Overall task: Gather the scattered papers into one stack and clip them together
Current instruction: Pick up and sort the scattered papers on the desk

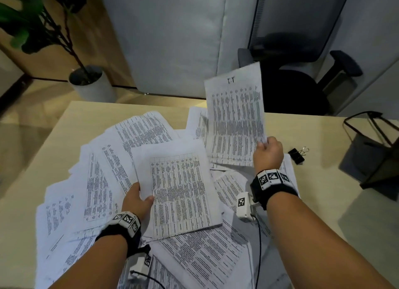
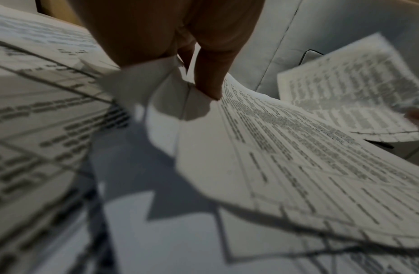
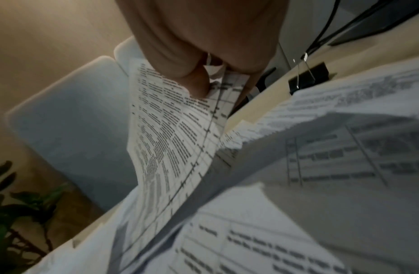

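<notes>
Many printed sheets [image 1: 101,180] lie fanned across the light wooden table [image 1: 323,202]. My left hand [image 1: 138,199] pinches the left edge of a thin stack of papers [image 1: 179,191] held over the pile; the left wrist view shows the thumb on top of that stack [image 2: 286,148]. My right hand [image 1: 268,152] pinches the lower right corner of one sheet [image 1: 236,116] lifted above the table's far side, also seen in the right wrist view as the sheet [image 3: 171,133]. A black binder clip [image 1: 296,156] lies on the table just right of my right hand, and shows as the binder clip [image 3: 309,77].
A dark wire-frame holder [image 1: 371,150] stands at the table's right edge. Beyond the table are a black office chair [image 1: 298,77], a grey partition [image 1: 172,40] and a potted plant [image 1: 90,83] on the floor to the left.
</notes>
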A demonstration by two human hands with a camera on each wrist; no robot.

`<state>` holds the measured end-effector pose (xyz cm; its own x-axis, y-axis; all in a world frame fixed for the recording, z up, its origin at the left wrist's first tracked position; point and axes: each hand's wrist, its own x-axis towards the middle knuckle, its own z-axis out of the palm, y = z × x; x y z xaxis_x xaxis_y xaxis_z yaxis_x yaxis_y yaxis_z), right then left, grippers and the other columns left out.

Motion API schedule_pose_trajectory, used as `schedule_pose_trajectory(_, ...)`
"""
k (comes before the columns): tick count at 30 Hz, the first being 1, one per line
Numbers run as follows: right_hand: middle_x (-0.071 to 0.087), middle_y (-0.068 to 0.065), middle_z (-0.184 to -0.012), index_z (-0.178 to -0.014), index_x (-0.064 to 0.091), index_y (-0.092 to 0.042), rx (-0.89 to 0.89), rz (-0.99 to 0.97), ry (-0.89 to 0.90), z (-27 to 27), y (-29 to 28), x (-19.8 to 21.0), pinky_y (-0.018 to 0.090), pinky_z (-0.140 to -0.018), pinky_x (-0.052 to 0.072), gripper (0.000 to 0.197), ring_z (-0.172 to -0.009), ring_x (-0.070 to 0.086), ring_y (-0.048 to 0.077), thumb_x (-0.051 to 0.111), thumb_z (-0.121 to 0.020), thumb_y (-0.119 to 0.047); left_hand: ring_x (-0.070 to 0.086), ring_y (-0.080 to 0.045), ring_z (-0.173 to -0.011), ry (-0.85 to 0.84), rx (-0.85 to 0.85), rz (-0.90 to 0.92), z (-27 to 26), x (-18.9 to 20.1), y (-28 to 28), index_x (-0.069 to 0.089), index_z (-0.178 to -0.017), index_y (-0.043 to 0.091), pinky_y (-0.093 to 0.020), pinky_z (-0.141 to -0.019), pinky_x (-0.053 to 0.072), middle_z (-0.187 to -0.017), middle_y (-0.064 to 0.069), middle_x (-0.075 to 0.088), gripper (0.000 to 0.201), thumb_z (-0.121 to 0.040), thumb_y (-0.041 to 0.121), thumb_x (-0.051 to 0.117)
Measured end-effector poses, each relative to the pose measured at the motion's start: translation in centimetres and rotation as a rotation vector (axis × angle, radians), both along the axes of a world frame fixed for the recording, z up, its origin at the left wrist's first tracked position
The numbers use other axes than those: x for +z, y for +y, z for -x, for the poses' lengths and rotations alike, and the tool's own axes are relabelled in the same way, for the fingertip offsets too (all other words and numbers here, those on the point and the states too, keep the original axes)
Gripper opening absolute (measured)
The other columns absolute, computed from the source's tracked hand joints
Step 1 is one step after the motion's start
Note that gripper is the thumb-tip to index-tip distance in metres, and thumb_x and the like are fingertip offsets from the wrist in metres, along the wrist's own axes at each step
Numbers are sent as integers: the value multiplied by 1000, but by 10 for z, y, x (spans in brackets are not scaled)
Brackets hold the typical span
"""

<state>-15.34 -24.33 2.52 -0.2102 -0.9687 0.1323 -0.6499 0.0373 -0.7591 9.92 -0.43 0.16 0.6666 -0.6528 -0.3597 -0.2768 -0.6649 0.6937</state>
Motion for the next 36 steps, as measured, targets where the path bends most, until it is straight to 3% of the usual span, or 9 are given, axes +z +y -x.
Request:
schedule_pose_trajectory(5, 61, 14, -84, -82, 55, -7, -2, 122, -170, 9, -1, 35, 34, -64, 49, 10, -74, 57, 27, 55, -92, -7, 52, -29, -114, 29, -14, 10, 8, 11, 2, 40, -139, 8, -36, -95, 40, -134, -15, 51, 57, -86, 0, 60)
schedule_pose_trajectory(8, 58, 5, -78, -83, 55, -9, 46, -62, -298, 9, 18, 45, 36, -67, 52, 9, -71, 55, 22, 57, -91, -11, 45, -34, -128, 74, -48, 46, 14, 12, 6, 23, -149, 21, -40, -102, 39, -147, -11, 39, 79, -84, -2, 63)
schedule_pose_trajectory(12, 60, -1, -94, -99, 55, -16, 187, -337, -324, 2, 70, 33, 24, -57, 52, 17, -77, 62, 14, 55, -91, -1, 50, -22, -112, 234, -23, 99, 23, 5, 10, 24, -148, 36, -26, -81, 49, -138, 5, 41, 87, -82, -11, 56)
schedule_pose_trajectory(14, 60, 0, -93, -102, 54, -16, 223, -436, -276, 0, 94, 18, 23, -50, 52, 15, -71, 61, 14, 54, -93, -3, 42, -28, -130, 328, 44, 153, 26, 1, 12, 25, -143, 49, -42, -99, 45, -147, 4, 35, 90, -81, -10, 54)
schedule_pose_trajectory(18, 59, 6, -91, -104, 52, -12, 248, -507, -164, 2, 126, -13, 25, -54, 50, 11, -68, 57, 14, 52, -94, -6, 24, -28, -144, 271, 96, 125, 30, 5, 9, 19, -149, 36, -42, -111, 26, -158, -4, 19, 51, -103, 23, 34)
schedule_pose_trajectory(21, 61, 6, -89, -100, 54, -11, 331, -531, -53, 4, 138, -22, 31, -64, 50, 8, -72, 56, 17, 50, -97, -18, 23, -30, -144, 330, 141, 151, 35, 6, 8, 14, -151, 34, -46, -111, 25, -160, -4, 15, 59, -99, 41, 41)
schedule_pose_trajectory(25, 60, 3, -80, -83, 61, -12, 412, -353, 146, 10, 140, -18, 36, -68, 53, 20, -69, 57, 17, 54, -96, -25, 18, -30, -145, 445, 181, 205, 42, 1, 11, 5, -152, 34, -44, -109, 28, -160, -6, 8, 97, -84, 14, 71)
schedule_pose_trajectory(34, 67, 8, -106, -107, 70, -8, 303, -339, 174, 48, 119, -19, 32, -82, 53, 21, -93, 64, 23, 54, -94, -10, 29, -26, -141, 238, 9, 195, 51, 13, 10, 11, -151, 36, -37, -101, 35, -156, -6, 23, 89, -87, -12, 49)
schedule_pose_trajectory(36, 62, 13, -113, -108, 66, -11, 285, -406, 281, 61, 113, -29, 37, -85, 53, 21, -98, 61, 29, 55, -90, -13, 48, -26, -126, 200, -38, 124, 49, 6, 15, 10, -149, 40, -30, -80, 48, -158, -6, 21, 92, -84, -13, 48)
